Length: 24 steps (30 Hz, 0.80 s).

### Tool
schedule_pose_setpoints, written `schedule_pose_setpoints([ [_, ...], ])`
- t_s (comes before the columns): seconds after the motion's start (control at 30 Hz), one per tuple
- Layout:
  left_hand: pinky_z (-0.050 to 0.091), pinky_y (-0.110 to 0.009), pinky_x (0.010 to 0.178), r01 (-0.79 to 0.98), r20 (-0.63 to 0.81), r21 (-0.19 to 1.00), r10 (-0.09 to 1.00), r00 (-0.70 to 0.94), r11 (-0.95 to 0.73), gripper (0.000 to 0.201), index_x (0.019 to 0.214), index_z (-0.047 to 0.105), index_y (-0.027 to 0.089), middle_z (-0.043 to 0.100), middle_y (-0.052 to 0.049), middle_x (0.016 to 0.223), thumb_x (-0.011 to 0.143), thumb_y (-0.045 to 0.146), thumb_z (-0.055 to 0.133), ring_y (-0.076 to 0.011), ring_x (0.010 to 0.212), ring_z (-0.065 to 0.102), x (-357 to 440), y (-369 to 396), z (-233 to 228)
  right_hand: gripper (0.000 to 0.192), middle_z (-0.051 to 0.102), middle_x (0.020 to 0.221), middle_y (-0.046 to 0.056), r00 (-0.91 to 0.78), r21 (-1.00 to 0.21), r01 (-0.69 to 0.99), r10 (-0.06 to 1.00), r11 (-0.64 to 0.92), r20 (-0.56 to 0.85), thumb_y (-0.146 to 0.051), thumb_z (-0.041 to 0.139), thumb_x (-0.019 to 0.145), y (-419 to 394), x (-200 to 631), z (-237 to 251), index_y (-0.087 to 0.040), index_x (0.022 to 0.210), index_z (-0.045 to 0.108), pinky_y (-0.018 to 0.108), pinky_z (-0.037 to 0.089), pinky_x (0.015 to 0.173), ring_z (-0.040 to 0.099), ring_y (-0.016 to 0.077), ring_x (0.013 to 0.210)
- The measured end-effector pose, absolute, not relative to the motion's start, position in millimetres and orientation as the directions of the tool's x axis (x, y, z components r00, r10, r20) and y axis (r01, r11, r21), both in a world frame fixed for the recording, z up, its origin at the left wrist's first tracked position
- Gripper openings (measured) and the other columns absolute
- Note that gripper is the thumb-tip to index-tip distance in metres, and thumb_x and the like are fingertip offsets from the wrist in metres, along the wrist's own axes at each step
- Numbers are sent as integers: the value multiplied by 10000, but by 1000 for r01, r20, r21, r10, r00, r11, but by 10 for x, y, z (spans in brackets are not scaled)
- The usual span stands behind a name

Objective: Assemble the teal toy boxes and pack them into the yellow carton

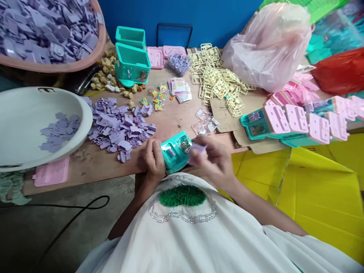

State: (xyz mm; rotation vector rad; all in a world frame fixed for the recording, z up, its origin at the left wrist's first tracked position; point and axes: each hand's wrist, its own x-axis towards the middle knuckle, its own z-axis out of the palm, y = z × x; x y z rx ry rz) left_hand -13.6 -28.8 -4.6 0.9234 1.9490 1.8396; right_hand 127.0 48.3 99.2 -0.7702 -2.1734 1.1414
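Note:
My left hand is wrapped round the left side of a teal plastic box at the table's front edge, close to my body. Clear windows on the box's upper face cover a small lavender piece and a small brown figure. Between the thumb and fingers of my right hand is a lavender plastic piece, smeared by motion. It is at the box's right end; whether it touches the box I cannot tell. A loose pile of lavender plastic parts lies left of the box, and clear plastic covers lie beyond it.
A white basin and a pink tub hold lavender parts at left. Teal boxes stand at the back. Cream part frames, a plastic bag and pink-lidded teal boxes are right. Yellow cardboard is below.

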Motion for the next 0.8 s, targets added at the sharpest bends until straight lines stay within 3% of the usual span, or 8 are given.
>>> schedule_pose_setpoints([
  [0.07, 396, -301, 581, 218, 180, 976, 631, -755, -17, 538, 781, 487, 244, 474, 29, 657, 1080, 685, 412, -157, 592, 464, -176, -224, -80, 206, 606, 774, -7, -616, -918, 195, 771, 345, 159, -386, 670, 1002, 540, 1290, 997, -219, 914, 586, 289, 472, 669, 567, 149, 695],
  [0.17, 452, -289, 620, 243, 189, 970, 687, -701, -19, 530, 808, 558, 227, 542, 18, 693, 1085, 662, 434, -158, 636, 526, -264, -159, -58, 296, 691, 999, 39, -604, -930, 161, 778, 331, 173, -431, 779, 938, 644, 1269, 977, -224, 1099, 643, 291, 530, 714, 646, 158, 794],
  [0.27, 569, -314, 865, 384, 363, 914, 683, -634, -130, 420, 991, 723, 204, 732, -65, 980, 1089, 560, 523, -201, 968, 703, -329, -187, 126, 277, 710, 955, 42, -629, -902, 163, 746, 401, 218, -466, 712, 1009, 751, 1170, 971, -209, 1109, 689, 292, 542, 723, 659, 152, 756],
  [0.33, 591, -342, 980, 375, 418, 898, 707, -570, -229, 344, 1174, 761, 208, 759, -101, 1187, 1060, 501, 620, -227, 1139, 723, -334, -239, 310, 311, 710, 875, 37, -660, -858, 166, 701, 486, 269, -492, 633, 1063, 810, 1071, 997, -193, 1095, 716, 293, 548, 744, 670, 157, 747],
  [0.47, 647, -283, 859, 87, 277, 957, 787, -552, -276, 384, 1187, 780, 190, 818, -79, 1093, 959, 500, 781, -198, 937, 797, -319, -307, 627, 500, 759, 1142, 130, -776, -768, 67, 517, 637, 361, -574, 499, 1110, 892, 924, 1099, -171, 1323, 705, 335, 593, 912, 720, 212, 1002],
  [0.57, 649, -263, 787, 46, 210, 972, 776, -594, -229, 355, 1081, 802, 175, 833, -56, 972, 954, 506, 782, -182, 824, 796, -354, -338, 715, 564, 727, 1273, 158, -847, -750, -26, 384, 661, 368, -565, 586, 1075, 964, 952, 1151, -180, 1485, 621, 335, 626, 913, 710, 212, 1020],
  [0.7, 644, -332, 923, 390, 355, 909, 766, -536, -148, 333, 1166, 788, 194, 796, -89, 1134, 934, 431, 815, -225, 1012, 779, -403, -402, 631, 427, 710, 1100, 104, -790, -723, 7, 447, 691, 420, -456, 633, 1072, 1086, 1087, 1074, -201, 1412, 676, 302, 645, 830, 678, 177, 905],
  [0.8, 621, -418, 996, 637, 409, 770, 789, -459, -29, 313, 1118, 806, 197, 757, -100, 1130, 850, 327, 901, -276, 1088, 737, -416, -408, 516, 433, 665, 1119, 87, -715, -821, -6, 572, 571, 403, -483, 676, 1043, 1108, 1147, 904, -230, 1393, 701, 297, 656, 858, 675, 171, 965],
])
